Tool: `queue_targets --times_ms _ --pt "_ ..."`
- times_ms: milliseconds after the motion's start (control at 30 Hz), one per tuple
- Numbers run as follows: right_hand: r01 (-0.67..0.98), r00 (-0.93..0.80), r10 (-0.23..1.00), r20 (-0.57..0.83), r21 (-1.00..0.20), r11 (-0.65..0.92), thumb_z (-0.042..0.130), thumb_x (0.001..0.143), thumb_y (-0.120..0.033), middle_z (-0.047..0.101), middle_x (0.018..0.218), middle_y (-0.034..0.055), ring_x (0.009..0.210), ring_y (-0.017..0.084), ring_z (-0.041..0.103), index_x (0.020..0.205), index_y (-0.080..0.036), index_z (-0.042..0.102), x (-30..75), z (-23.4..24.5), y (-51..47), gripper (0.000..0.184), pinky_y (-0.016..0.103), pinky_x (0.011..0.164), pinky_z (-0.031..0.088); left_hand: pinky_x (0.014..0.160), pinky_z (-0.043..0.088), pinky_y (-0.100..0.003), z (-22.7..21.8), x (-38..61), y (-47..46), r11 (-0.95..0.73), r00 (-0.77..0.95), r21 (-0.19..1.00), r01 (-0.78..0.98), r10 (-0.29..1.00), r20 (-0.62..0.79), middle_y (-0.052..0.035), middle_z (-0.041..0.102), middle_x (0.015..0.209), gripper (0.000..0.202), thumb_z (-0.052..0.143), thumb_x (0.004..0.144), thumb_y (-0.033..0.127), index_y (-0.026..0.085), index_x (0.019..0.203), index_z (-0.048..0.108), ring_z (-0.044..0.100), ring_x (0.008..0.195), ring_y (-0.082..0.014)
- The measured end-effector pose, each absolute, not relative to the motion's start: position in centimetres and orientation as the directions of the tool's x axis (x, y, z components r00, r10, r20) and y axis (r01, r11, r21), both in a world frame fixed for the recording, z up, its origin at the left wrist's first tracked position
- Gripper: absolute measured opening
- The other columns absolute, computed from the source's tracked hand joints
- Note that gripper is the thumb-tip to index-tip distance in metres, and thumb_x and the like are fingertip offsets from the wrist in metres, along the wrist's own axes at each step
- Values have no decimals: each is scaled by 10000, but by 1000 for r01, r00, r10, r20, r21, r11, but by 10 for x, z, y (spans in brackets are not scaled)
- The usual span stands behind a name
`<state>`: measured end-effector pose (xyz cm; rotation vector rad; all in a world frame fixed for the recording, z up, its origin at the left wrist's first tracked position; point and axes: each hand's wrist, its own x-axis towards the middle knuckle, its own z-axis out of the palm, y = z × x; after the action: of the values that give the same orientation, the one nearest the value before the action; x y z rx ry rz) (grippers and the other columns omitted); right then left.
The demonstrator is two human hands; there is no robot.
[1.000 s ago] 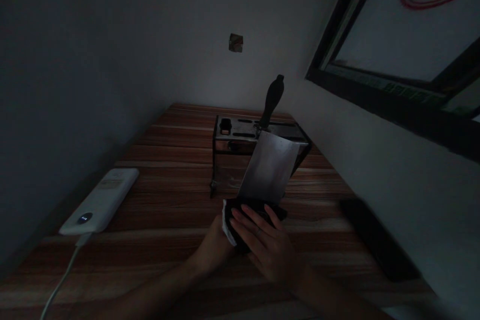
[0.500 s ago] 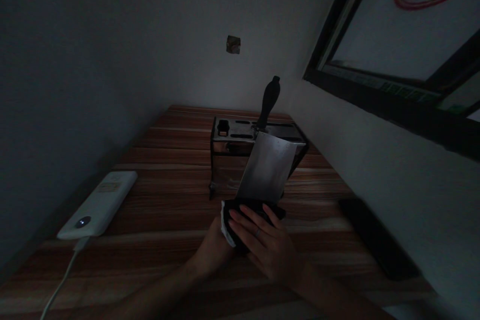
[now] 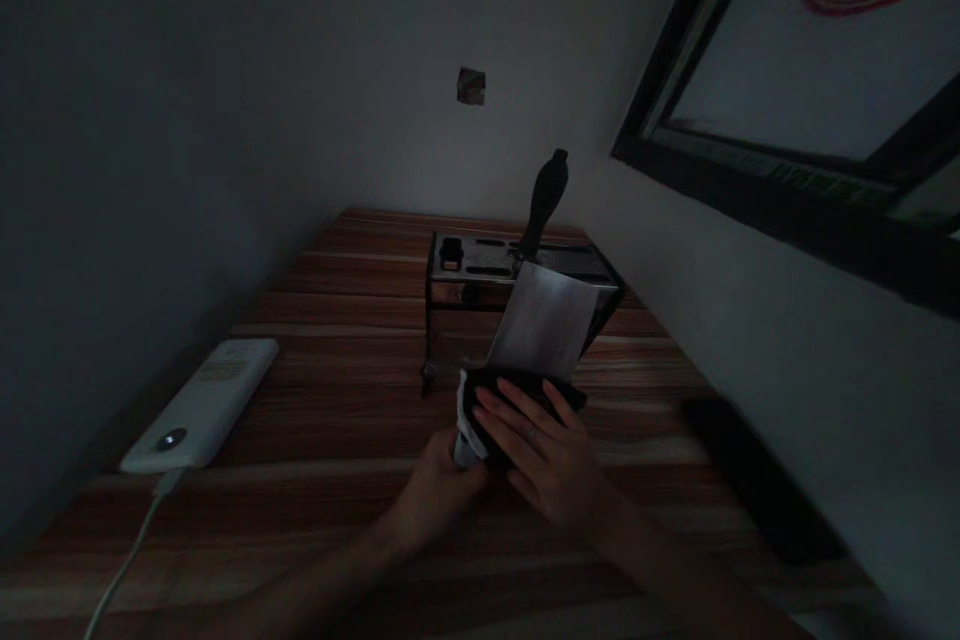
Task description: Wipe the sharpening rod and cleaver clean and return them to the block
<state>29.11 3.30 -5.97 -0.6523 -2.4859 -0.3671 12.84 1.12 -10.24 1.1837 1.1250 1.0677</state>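
A cleaver (image 3: pixel 546 320) with a broad grey blade points away from me, tilted a little to the right. Closed at its near end is my left hand (image 3: pixel 439 488); the handle inside it is hidden. Across the blade lies a black cloth (image 3: pixel 480 390) with a white edge. My right hand (image 3: pixel 547 460) presses this cloth on the blade, fingers close together and a ring on one of them. Beyond the blade stands a metal knife rack (image 3: pixel 487 255) with slots in its top. A black-handled utensil (image 3: pixel 547 195) rises from the rack.
On the left of the wood-grain table (image 3: pixel 337 400) lies a white power bank (image 3: pixel 206 405) with a cable (image 3: pixel 124 570). A dark flat object (image 3: pixel 757 480) lies by the right wall. A dark window frame (image 3: pixel 780 190) is at upper right.
My right hand and the cloth have slid forward along the blade, slightly right. A strip of the blade now shows between the cloth and my left hand. The view has shifted slightly.
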Motion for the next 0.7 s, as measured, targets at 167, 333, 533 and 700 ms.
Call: queue_targets --times_ms 167,333,533,700 --pt "534 -734 389 557 118 837 304 948 -262 483 1367 53 1359 167 268 1324 -137 435 295 -50 42 417 392 1135 69 510 340 -190 -105 129 11 79 115 996 32 990 -82 35 457 588 108 477 557 148 145 654 525 351 544 -90" --pt "549 -722 404 561 110 829 303 945 -258 471 1377 66 1362 181 263 1339 -135 408 299 -40 52 426 415 1129 80 509 318 -190 -104 128 11 77 106 994 77 991 -85 43 396 589 55 520 615 196 164 638 481 312 548 -91" --pt "571 -713 418 563 121 812 323 938 -257 455 1388 87 1367 198 250 1347 -132 386 304 -26 67 432 458 1125 91 510 318 -196 -96 130 11 103 117 990 93 987 -113 38 407 594 139 555 663 288 160 653 503 326 548 -96" --pt "601 -680 433 591 112 791 342 933 -241 434 1403 92 1371 202 243 1347 -144 378 308 -14 79 426 482 1122 108 490 304 -192 -96 130 11 116 104 990 84 987 -124 47 384 573 167 571 650 305 167 632 480 314 532 -91"
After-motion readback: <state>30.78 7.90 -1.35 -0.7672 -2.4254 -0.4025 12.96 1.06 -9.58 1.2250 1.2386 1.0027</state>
